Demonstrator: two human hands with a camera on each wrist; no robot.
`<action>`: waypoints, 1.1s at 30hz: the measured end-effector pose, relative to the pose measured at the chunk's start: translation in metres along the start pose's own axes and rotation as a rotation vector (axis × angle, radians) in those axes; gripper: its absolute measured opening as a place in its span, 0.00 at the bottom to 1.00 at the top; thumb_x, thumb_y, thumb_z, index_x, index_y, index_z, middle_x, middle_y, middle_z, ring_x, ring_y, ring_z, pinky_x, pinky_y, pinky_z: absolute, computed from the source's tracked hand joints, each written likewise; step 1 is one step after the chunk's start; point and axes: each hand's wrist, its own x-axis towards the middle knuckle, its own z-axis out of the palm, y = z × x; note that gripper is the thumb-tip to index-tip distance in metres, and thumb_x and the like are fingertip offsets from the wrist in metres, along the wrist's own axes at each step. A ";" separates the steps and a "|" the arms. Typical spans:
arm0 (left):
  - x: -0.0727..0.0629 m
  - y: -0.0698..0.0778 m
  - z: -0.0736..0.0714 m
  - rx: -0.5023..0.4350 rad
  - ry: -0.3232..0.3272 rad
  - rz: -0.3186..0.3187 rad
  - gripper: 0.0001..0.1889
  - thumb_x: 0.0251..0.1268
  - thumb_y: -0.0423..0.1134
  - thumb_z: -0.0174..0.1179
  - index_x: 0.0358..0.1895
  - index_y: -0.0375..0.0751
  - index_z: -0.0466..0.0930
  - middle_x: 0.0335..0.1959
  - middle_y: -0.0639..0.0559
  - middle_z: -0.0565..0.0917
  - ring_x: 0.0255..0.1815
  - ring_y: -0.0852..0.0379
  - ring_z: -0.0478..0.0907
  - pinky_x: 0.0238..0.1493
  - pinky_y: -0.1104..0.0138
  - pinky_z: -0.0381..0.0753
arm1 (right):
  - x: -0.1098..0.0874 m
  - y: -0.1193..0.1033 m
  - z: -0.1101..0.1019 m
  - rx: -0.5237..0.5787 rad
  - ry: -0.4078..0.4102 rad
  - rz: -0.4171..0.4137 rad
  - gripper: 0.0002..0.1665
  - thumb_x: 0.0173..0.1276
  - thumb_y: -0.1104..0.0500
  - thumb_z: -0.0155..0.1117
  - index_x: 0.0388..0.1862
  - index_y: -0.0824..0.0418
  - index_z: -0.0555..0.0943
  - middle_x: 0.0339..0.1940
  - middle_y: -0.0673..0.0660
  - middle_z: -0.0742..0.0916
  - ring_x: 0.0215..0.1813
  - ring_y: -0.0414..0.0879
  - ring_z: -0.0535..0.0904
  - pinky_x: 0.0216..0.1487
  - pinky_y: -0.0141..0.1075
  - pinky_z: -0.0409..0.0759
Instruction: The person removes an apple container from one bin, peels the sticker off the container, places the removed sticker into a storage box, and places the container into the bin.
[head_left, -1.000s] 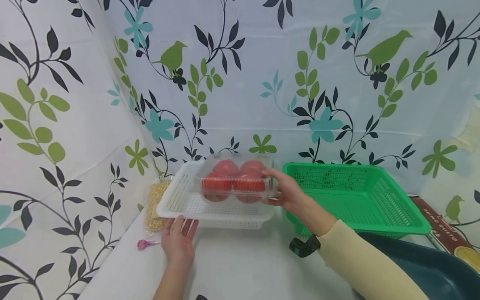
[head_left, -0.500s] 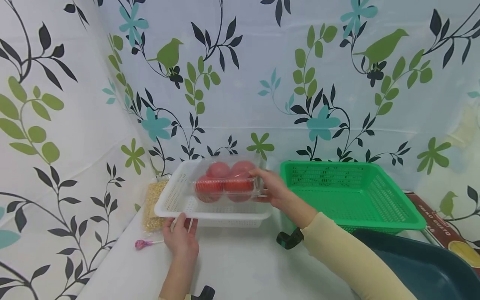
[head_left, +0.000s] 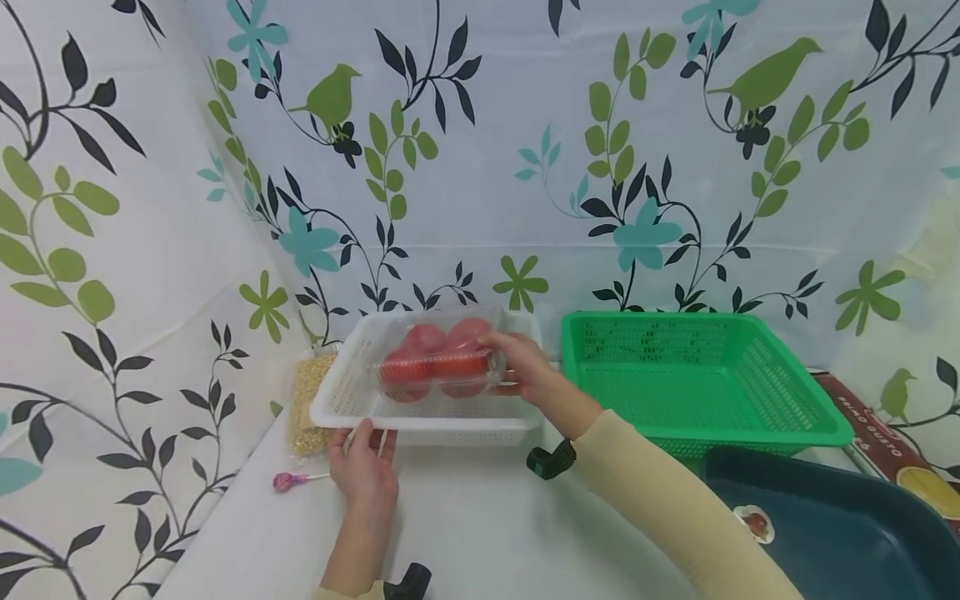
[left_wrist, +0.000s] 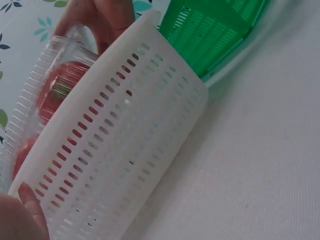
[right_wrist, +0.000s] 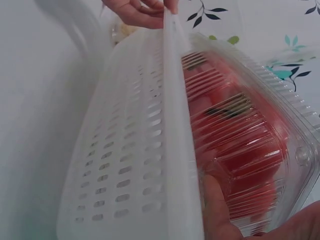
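Note:
My right hand (head_left: 528, 372) grips the right end of a clear plastic clamshell box of tomatoes (head_left: 431, 364) with several red tomatoes in it. The box is inside the opening of a white perforated basket (head_left: 480, 437); in the right wrist view the tomatoes show just behind the basket's rim. My left hand (head_left: 365, 471) holds the front rim of this basket near its left corner, with the thumb over the rim and the fingers at the outer wall. From the left wrist view, the box's ridged lid edge stands out above the rim.
A green basket (head_left: 660, 400) is right of the white one. A dark blue tray (head_left: 840, 533) with a small round sticker lies front right, beside a brown package (head_left: 862, 433). At left are a bag of pale grains (head_left: 311, 404) and a pink lollipop (head_left: 288, 481). Patterned cloth hangs behind.
The right hand has moved left and slightly down with the box of tomatoes, bringing it deeper into the white basket. The left hand still holds the rim.

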 end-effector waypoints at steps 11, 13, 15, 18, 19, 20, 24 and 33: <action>0.002 0.004 -0.003 0.025 -0.007 0.013 0.17 0.76 0.31 0.52 0.62 0.41 0.61 0.63 0.43 0.68 0.59 0.49 0.76 0.51 0.63 0.84 | 0.016 0.013 0.013 -0.007 0.054 0.027 0.44 0.63 0.49 0.69 0.73 0.62 0.63 0.65 0.67 0.76 0.60 0.67 0.77 0.53 0.57 0.82; 0.002 0.004 -0.001 0.030 -0.004 0.010 0.15 0.76 0.31 0.52 0.60 0.42 0.63 0.61 0.44 0.69 0.56 0.51 0.78 0.51 0.63 0.85 | 0.018 0.015 0.015 0.000 0.063 0.030 0.45 0.62 0.49 0.70 0.74 0.62 0.62 0.65 0.66 0.76 0.60 0.68 0.76 0.54 0.58 0.82; 0.001 0.003 -0.001 0.036 0.000 0.008 0.14 0.76 0.31 0.52 0.59 0.43 0.63 0.60 0.44 0.69 0.55 0.51 0.78 0.51 0.63 0.84 | 0.021 0.018 0.016 -0.006 0.072 0.035 0.46 0.62 0.49 0.70 0.73 0.62 0.62 0.65 0.66 0.76 0.60 0.68 0.76 0.54 0.58 0.82; 0.000 0.001 -0.002 0.037 0.000 0.004 0.13 0.76 0.31 0.52 0.57 0.45 0.64 0.60 0.45 0.70 0.55 0.52 0.78 0.52 0.63 0.84 | 0.025 0.022 0.019 -0.007 0.077 0.047 0.47 0.61 0.49 0.72 0.73 0.62 0.61 0.65 0.66 0.75 0.60 0.68 0.75 0.53 0.58 0.82; 0.000 0.001 -0.002 0.035 -0.001 0.003 0.13 0.76 0.31 0.52 0.57 0.45 0.63 0.60 0.45 0.69 0.55 0.52 0.77 0.52 0.63 0.84 | 0.026 0.023 0.020 -0.010 0.075 0.051 0.46 0.61 0.49 0.72 0.72 0.62 0.62 0.64 0.66 0.75 0.60 0.67 0.75 0.53 0.58 0.82; 0.000 0.000 -0.003 0.029 -0.002 0.003 0.13 0.76 0.31 0.52 0.57 0.45 0.63 0.60 0.45 0.69 0.54 0.52 0.78 0.51 0.63 0.84 | 0.027 0.023 0.020 -0.016 0.068 0.056 0.45 0.61 0.50 0.72 0.71 0.62 0.63 0.64 0.65 0.76 0.60 0.67 0.75 0.52 0.59 0.82; 0.000 -0.003 -0.003 0.011 -0.007 -0.003 0.13 0.76 0.31 0.53 0.57 0.44 0.63 0.58 0.45 0.69 0.50 0.54 0.80 0.49 0.64 0.85 | 0.030 0.026 0.022 -0.045 0.042 0.072 0.40 0.61 0.50 0.74 0.66 0.63 0.69 0.62 0.64 0.78 0.59 0.66 0.76 0.52 0.59 0.82; 0.001 0.000 0.001 -0.025 -0.019 0.015 0.12 0.75 0.28 0.52 0.53 0.42 0.62 0.54 0.45 0.68 0.43 0.55 0.81 0.45 0.64 0.87 | 0.033 0.025 0.027 -0.099 0.047 0.094 0.44 0.62 0.50 0.75 0.71 0.68 0.67 0.71 0.67 0.72 0.67 0.68 0.69 0.60 0.64 0.75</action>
